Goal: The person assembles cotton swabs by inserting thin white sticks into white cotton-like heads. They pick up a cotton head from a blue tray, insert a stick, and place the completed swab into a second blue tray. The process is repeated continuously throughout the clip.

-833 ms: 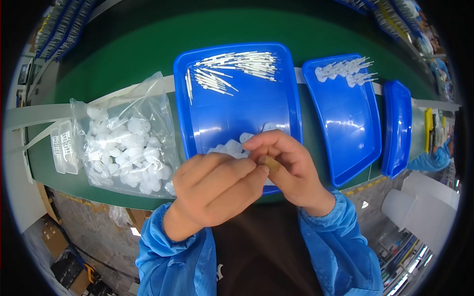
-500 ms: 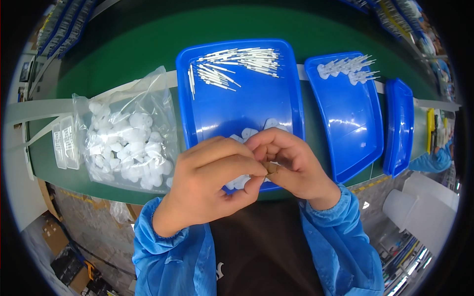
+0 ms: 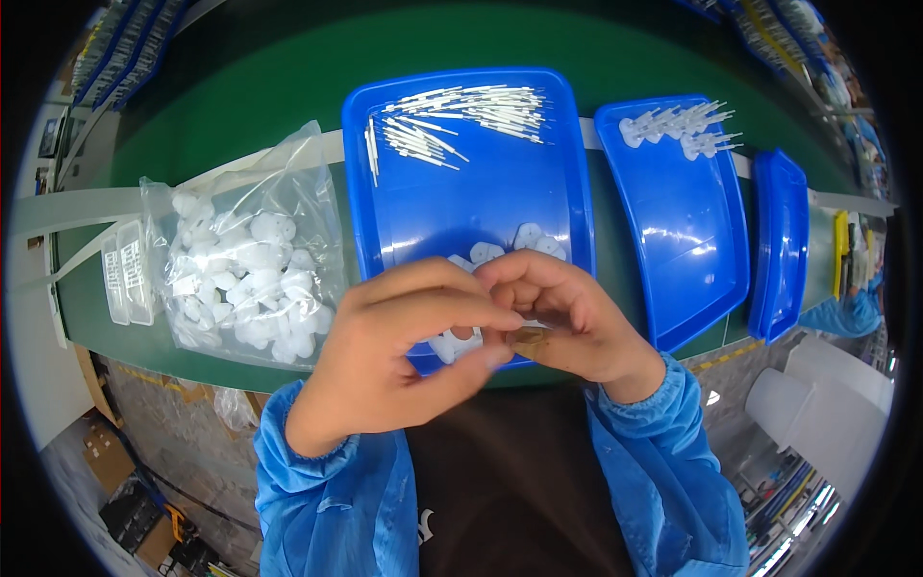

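Observation:
Above the near edge of a large blue tray (image 3: pixel 471 192), my two hands meet at the fingertips. My left hand (image 3: pixel 394 337) arches over with bent fingers, its thumb close to the other fingertips. Curled in from the right, my right hand (image 3: pixel 577 322) has its thumb against its fingers, and a brownish patch or wrap covers the thumb tip. Whatever is between the fingertips is too small or hidden to make out. White rounded plastic pieces (image 3: pixel 528 236) lie in the tray just beyond and below my hands. Thin white sticks (image 3: pixel 500 108) with fine tips are spread along the tray's far end.
On the left lies a clear bag (image 3: pixel 255 269) of white pieces, beside small clear plastic cases (image 3: pixel 130 274). A second blue tray (image 3: pixel 678 240) holds white pieces with sticks fitted (image 3: pixel 678 127). Farther right are stacked blue trays (image 3: pixel 779 245). A person's blue sleeve (image 3: pixel 846 313) shows at the far right.
My left thumb and index finger have parted, widening the gap between them, and white pieces show through it. My right hand has barely moved. The view has shifted slightly.

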A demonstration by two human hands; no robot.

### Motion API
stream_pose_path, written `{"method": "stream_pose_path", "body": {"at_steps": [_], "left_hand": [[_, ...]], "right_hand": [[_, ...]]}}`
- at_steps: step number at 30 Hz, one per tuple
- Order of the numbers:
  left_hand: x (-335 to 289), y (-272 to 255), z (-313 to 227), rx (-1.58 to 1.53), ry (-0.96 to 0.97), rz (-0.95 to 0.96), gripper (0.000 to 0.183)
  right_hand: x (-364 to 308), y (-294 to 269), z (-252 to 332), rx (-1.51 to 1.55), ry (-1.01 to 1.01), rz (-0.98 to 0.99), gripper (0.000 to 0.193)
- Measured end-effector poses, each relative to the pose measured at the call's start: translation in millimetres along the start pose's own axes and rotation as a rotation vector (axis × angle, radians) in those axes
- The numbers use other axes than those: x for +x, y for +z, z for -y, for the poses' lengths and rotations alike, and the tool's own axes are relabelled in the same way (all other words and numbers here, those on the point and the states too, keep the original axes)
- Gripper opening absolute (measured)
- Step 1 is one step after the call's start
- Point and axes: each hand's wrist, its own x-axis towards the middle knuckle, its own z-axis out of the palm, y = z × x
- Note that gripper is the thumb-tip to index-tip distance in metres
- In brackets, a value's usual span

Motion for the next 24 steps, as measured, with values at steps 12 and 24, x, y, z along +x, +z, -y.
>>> {"method": "stream_pose_path", "body": {"at_steps": [12, 24], "left_hand": [[-4, 14, 10, 0.070, 0.072, -0.075, 0.020], [-4, 7, -7, 0.228, 0.060, -0.047, 0.021]], "right_hand": [[3, -1, -8, -0.131, -0.088, 0.001, 0.054], [2, -1, -3, -0.205, -0.078, -0.032, 0.058]]}}
